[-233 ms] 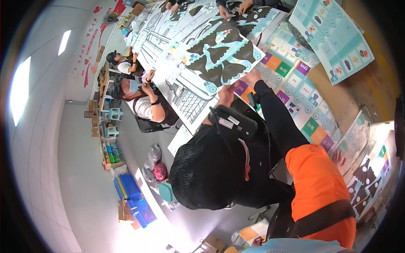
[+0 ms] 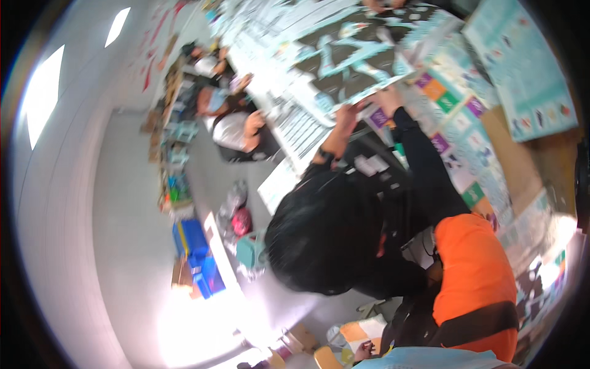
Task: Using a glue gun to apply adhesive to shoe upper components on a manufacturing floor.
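At the lower edge, left of a pale blue fabric (image 2: 430, 358), a small part of a hand (image 2: 364, 350) shows, apparently my left hand. Its fingers are too small and blurred to read, and its arm is hidden. Near it lies an orange-and-white cloth (image 2: 362, 332). My right hand cannot be made out. A co-worker in a black cap (image 2: 326, 237) and orange sleeve (image 2: 474, 264) fills the middle. Both of the co-worker's hands (image 2: 365, 107) grip the near edge of a printed card sheet (image 2: 329, 56) with dark brown wavy shapes.
Colourful printed sheets (image 2: 458, 111) cover the table to the right, and a large pale blue sheet (image 2: 522, 67) lies at the far right. Two people (image 2: 230, 123) sit along the left side. Blue bins (image 2: 193, 240), stools and bags stand on the floor. Another person's hands (image 2: 384, 5) show at the top.
The whole view has shifted and blurred, with most things now farther right. A hand seen on the table beside the orange sleeve is no longer clear. The co-worker keeps hold of the sheet.
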### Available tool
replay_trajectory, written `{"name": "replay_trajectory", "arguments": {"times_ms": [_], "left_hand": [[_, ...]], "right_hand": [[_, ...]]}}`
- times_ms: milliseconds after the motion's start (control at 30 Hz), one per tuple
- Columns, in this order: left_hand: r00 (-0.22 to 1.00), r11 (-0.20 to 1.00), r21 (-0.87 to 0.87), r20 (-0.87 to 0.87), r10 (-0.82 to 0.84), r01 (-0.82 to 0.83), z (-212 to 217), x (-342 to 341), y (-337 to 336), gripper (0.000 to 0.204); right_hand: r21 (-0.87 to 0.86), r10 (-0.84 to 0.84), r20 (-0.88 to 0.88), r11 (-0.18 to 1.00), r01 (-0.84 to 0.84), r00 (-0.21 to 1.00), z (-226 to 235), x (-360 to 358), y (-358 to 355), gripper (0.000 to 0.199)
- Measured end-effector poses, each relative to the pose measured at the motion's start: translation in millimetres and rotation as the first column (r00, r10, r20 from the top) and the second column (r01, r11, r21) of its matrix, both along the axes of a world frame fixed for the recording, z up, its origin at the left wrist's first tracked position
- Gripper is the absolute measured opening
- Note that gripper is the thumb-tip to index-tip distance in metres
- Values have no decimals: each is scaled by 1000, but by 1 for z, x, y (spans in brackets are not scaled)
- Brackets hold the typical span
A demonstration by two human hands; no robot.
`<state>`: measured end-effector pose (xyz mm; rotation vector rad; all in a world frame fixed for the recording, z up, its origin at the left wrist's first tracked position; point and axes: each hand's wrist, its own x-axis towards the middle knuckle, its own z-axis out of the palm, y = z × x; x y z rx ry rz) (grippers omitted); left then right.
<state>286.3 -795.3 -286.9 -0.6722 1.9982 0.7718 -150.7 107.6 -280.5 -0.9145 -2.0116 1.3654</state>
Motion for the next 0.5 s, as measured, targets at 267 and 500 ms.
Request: {"name": "replay_trajectory", "arguments": {"times_ms": [267, 500], "left_hand": [[981, 988, 94, -162, -110, 126, -35, -39, -29, 34], [984, 947, 286, -135, -114, 149, -69, -117, -23, 23]], "right_hand": [[-18, 57, -377, 997, -69, 924, -31, 101, -16, 32], [-728, -221, -317, 680, -87, 922, 37, 319, -203, 33]]}}
